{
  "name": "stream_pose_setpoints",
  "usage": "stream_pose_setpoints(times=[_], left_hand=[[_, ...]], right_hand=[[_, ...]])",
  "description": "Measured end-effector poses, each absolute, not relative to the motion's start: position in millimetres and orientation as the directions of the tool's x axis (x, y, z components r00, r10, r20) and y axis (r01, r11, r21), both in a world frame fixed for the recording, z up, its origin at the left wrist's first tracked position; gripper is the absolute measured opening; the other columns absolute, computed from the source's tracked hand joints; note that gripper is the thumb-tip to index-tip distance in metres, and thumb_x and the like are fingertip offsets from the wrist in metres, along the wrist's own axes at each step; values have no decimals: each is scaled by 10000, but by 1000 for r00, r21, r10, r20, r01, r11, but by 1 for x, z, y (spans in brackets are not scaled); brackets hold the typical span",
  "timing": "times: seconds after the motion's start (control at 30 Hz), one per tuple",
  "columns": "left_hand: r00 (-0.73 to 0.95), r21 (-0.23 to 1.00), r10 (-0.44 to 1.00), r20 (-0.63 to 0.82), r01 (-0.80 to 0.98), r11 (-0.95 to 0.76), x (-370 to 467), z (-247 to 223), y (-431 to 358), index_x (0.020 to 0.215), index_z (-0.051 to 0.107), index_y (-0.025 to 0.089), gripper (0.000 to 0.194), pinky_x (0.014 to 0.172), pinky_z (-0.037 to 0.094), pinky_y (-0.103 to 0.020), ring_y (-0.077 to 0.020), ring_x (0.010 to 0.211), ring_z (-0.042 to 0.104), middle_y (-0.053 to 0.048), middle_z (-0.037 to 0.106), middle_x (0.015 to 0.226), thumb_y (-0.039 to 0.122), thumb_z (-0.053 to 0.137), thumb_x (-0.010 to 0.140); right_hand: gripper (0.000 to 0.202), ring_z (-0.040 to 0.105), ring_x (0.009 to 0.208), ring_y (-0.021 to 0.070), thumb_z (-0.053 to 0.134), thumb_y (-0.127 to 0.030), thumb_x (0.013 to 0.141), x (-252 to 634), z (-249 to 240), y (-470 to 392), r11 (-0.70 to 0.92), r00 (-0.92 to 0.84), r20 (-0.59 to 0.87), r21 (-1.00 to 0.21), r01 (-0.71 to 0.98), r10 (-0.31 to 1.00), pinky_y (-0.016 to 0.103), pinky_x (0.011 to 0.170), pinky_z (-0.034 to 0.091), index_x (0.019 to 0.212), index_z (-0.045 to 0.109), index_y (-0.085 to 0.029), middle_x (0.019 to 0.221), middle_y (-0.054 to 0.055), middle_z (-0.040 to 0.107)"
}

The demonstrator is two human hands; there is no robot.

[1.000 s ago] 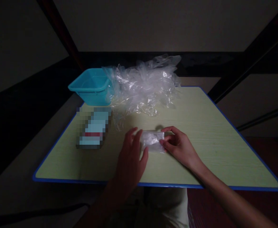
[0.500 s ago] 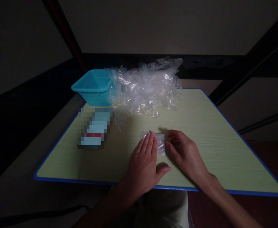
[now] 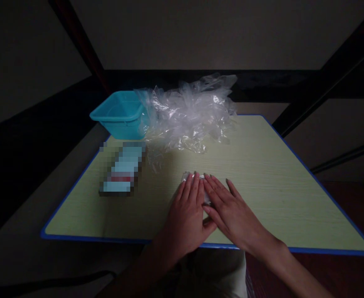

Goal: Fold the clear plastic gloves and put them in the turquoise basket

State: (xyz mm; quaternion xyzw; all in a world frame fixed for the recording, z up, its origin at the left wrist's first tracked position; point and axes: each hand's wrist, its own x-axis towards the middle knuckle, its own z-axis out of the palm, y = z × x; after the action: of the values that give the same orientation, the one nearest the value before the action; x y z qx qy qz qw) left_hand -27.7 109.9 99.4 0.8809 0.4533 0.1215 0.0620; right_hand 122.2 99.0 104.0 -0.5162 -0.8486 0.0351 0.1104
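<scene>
Under flattened hands [image 3: 205, 213], pressing down: small clear plastic packet [image 3: 184, 176], shiny, mostly hidden.

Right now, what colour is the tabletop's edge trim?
Blue, clearest along the tabletop's near edge in the head view.

No readable text, labels or numbers anywhere; pixelated patch [image 3: 124, 169] illegible.

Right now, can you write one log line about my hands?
left hand: flat on packet | right hand: flat on packet | blue tub: beside crumpled plastic
</scene>
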Motion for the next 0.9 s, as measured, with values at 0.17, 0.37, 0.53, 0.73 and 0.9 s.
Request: stream_pose_setpoints(times=[0.17, 0.37, 0.53, 0.73, 0.9], left_hand=[[562, 221, 816, 138, 786, -578, -30, 101, 110, 1370, 336, 17, 810, 1102, 186, -502, -379, 1368, 101, -180, 238, 1477, 513, 520, 757], [551, 243, 826, 119, 790, -563, -31, 103, 111, 1374, 337, 32, 835, 1095, 167, -521, -386, 1370, 108, -173, 249, 1478, 492, 555, 712], [562, 228, 824, 70, 795, -562, -32, 108, 114, 1366, 340, 15, 835, 1077, 165, -550, -390, 1366, 133, -209, 235, 1474, 474, 563, 705], [583, 199, 806, 104, 782, -591, -39, 107, 117, 1353, 371, 58, 916, 1065, 158, -570, -404, 1357, 156, -233, 256, 1461, 615, 591, 660], [601, 171, 794, 93, 776, -607, -48, 107, 121, 1343, 408, 126, 953, 1024, 191, -613, -440, 1335, 192, -240, 250, 1461, 684, 618, 600]], right_hand=[[590, 256, 1349, 255, 263, -439, 944, 125, 102, 97, 500, -477, 174, -128, 856, 861, 506, 1071, 272, 1411, 274, -79, 1455, 150, 286], [633, 238, 1354, 265, 233, -464, 944, 127, 98, 96, 529, -500, 211, -106, 842, 840, 521, 1061, 273, 1448, 107, -103, 1462, 166, 265], [675, 251, 1348, 275, 239, -491, 937, 128, 97, 96, 545, -516, 225, -88, 834, 826, 523, 1053, 285, 1450, 41, -100, 1456, 184, 273], [698, 225, 1354, 285, 242, -507, 933, 129, 98, 96, 548, -521, 219, -90, 831, 825, 531, 1051, 283, 1449, -15, -115, 1464, 183, 257], [740, 226, 1351, 305, 264, -533, 920, 129, 98, 96, 561, -536, 215, -70, 825, 816, 548, 1031, 304, 1447, -20, -98, 1459, 209, 250]])
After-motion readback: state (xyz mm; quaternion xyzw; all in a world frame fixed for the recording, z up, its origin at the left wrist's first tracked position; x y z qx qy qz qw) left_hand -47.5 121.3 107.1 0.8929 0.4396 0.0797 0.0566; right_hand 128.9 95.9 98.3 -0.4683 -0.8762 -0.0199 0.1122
